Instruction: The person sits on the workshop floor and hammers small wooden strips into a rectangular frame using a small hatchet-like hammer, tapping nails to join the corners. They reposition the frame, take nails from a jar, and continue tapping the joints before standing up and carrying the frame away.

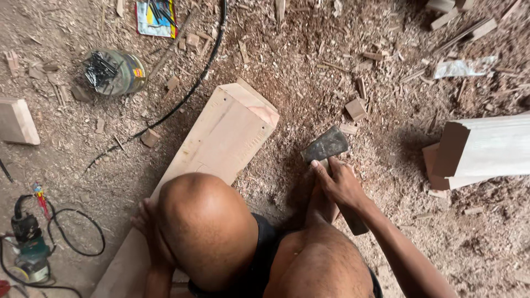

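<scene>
Here, a dirt floor strewn with sawdust and wood offcuts is seen from above, with a crouching person's bare knee filling the lower middle of the view. The right hand (339, 185) is closed around the wooden handle of a hatchet (326, 146), its fingers wrapped tight just below the dark metal head, which points up and to the left of the knuckles; the end of the handle sticks out behind the wrist. The left hand (144, 218) is mostly hidden behind the knee, and only its fingers are seen, curled against the left edge of a long pale wooden plank (226, 135); whether they grip the edge or merely rest on it cannot be told. The plank runs from under the knee up and to the right, its squared end lying just left of the hatchet head, apart from it. Well to the right of the right hand's fingers, a thick pale timber beam (486, 149) is seen with a notched end. Far above and left of the left hand's fingers, a clear jar of dark nails (113, 72) lies on its side, and a black cable (193, 83) curves past it. Below and left of those fingers, a green power tool (30, 248) with a looped cord is seen on the floor.
</scene>
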The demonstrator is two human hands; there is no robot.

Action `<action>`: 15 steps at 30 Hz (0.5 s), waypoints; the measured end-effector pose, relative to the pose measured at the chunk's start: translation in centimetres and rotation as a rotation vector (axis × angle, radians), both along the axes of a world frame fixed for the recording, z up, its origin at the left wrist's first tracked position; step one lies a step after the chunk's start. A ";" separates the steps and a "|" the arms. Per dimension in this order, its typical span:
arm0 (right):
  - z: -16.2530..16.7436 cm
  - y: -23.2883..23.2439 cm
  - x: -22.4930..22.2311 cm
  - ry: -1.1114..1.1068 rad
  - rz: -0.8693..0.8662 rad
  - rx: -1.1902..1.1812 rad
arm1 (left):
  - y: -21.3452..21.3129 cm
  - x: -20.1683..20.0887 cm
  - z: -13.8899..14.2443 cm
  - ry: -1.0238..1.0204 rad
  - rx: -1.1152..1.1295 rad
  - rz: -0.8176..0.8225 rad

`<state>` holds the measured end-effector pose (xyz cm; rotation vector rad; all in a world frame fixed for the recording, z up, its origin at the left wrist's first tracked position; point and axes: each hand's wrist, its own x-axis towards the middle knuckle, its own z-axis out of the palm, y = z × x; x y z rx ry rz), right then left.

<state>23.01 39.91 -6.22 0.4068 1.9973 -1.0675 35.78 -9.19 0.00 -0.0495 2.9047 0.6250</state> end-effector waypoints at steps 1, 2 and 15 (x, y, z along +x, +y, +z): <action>0.2 -0.1 -0.3 -0.024 -0.002 -0.010 | -0.4 -0.3 0.0 -0.020 0.026 0.013; 0.4 -0.2 -0.7 -0.054 -0.005 -0.021 | -1.2 -1.3 -0.1 -0.043 -0.075 -0.053; 3.2 -2.1 -3.4 -0.158 -0.022 -0.058 | -10.7 -14.6 5.0 -0.590 0.168 0.469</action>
